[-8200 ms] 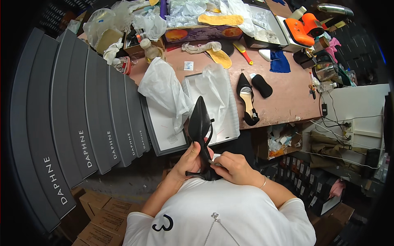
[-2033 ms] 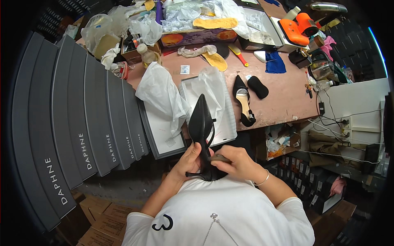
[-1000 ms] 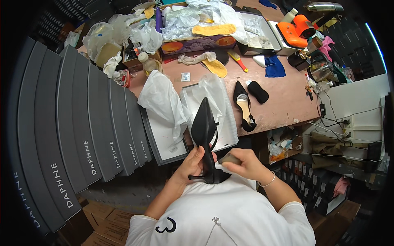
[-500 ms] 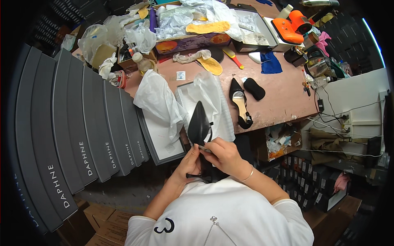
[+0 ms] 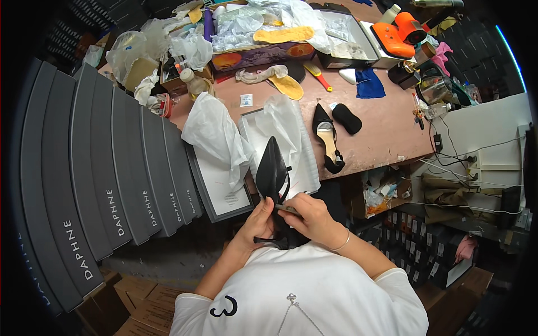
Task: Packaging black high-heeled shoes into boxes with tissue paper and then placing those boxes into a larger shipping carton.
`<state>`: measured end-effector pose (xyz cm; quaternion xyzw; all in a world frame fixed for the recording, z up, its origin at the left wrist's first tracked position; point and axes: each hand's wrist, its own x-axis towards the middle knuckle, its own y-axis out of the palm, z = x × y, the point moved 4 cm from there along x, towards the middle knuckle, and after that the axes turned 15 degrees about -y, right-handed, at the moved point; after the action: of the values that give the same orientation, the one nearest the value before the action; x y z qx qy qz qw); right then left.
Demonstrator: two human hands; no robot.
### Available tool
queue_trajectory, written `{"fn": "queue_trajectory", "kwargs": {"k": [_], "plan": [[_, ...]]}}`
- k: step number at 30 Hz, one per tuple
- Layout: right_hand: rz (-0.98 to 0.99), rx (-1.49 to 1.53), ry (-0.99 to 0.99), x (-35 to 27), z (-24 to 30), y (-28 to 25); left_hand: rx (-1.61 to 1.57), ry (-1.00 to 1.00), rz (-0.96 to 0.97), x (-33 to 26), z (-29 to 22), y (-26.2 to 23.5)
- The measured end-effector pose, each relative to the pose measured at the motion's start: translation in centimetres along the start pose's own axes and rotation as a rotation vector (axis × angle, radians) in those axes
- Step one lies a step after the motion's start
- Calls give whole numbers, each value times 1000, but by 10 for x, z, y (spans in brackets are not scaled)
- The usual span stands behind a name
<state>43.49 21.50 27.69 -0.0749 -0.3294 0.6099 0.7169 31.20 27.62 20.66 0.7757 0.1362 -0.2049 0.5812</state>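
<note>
Black shoe's [image 5: 271, 171] heel end hidden behind both hands [image 5: 286, 215].

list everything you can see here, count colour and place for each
black pointed shoe: 1, black, held up in both hands at the table's near edge
second black shoe: 1, black with tan insole, lying on the table right of the open box
black pad: 1, black, beside that shoe
open shoebox: 1, white inside, behind the held shoe, white tissue paper spilling over it
grey boxes: a row of several, dark grey, on the left
yellow insoles: at least 2, yellow, far side of the table
blue cloth: 1, blue, far right
orange tool: 1, orange, top right
table: 1, brown
left hand: 1, gripping the shoe
right hand: 1, at the shoe's heel end
</note>
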Motion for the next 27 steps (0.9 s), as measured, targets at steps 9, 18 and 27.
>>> {"fn": "queue_trajectory", "kwargs": {"k": [9, 18, 27], "plan": [[16, 215, 370, -18, -7, -27, 28, 0, -9, 6, -5, -4], [-115, 157, 405, -3, -61, -64, 77, 40, -105, 34, -14, -2], [-172, -161, 412, 30, -211, -127, 89, -41, -212, 75, -19, -2]]}}
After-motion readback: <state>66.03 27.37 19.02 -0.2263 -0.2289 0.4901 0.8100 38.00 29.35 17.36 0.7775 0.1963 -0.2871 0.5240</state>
